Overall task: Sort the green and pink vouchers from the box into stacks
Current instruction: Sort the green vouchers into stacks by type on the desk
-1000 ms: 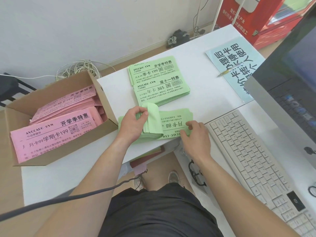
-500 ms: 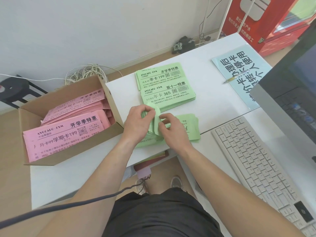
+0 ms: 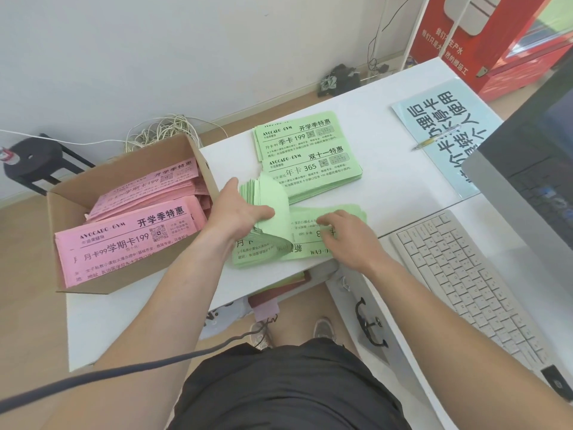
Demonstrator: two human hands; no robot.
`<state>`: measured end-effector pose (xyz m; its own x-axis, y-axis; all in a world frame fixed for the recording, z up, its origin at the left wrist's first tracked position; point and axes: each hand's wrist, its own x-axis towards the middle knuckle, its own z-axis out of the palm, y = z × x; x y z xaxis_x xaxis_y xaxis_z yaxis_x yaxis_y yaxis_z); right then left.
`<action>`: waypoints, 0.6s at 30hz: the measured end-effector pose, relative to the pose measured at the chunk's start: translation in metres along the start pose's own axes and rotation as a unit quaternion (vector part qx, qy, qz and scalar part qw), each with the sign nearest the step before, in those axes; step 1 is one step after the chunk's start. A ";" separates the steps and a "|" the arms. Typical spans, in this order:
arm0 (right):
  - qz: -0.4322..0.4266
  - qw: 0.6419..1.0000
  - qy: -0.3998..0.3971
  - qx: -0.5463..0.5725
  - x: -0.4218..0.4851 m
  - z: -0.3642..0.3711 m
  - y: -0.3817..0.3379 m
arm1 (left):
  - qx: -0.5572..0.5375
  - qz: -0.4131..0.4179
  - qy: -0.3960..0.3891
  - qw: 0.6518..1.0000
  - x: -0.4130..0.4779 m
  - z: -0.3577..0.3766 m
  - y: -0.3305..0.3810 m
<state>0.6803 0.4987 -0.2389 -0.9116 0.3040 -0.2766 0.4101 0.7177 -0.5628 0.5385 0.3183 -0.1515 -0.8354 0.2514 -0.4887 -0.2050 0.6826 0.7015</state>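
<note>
A cardboard box (image 3: 124, 283) at the table's left holds pink vouchers (image 3: 130, 240). A neat stack of green vouchers (image 3: 310, 156) lies on the white table (image 3: 387, 193). In front of it, near the table's edge, lies a looser pile of green vouchers (image 3: 263, 259). My left hand (image 3: 238, 212) grips a curled-up bundle of that pile's sheets (image 3: 273, 200), thumb over them. My right hand (image 3: 350, 237) lies flat on the pile's right half, fingers pressing the top sheet.
A keyboard (image 3: 471, 280) and monitor (image 3: 527, 193) fill the right side. A blue sign (image 3: 446, 131) with a pen (image 3: 434, 141) lies at the back right. A black stool (image 3: 28, 159) and coiled cable (image 3: 161, 131) stand behind the box. A red machine (image 3: 483, 41) is far right.
My right hand has moved right from the lifted sheets and lies flat on the pile. My left hand has lifted the bundle further back. The camera has shifted a little.
</note>
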 end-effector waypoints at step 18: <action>-0.196 0.947 0.038 -0.252 -0.021 0.022 0.018 | -0.015 0.039 0.107 0.993 -0.003 -0.067 0.016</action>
<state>0.7076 0.4917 -0.2605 -0.9983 -0.0172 -0.0558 -0.0080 0.9868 -0.1619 0.5041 0.2827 -0.1042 -0.9382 0.1489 -0.3125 -0.1473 0.6451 0.7497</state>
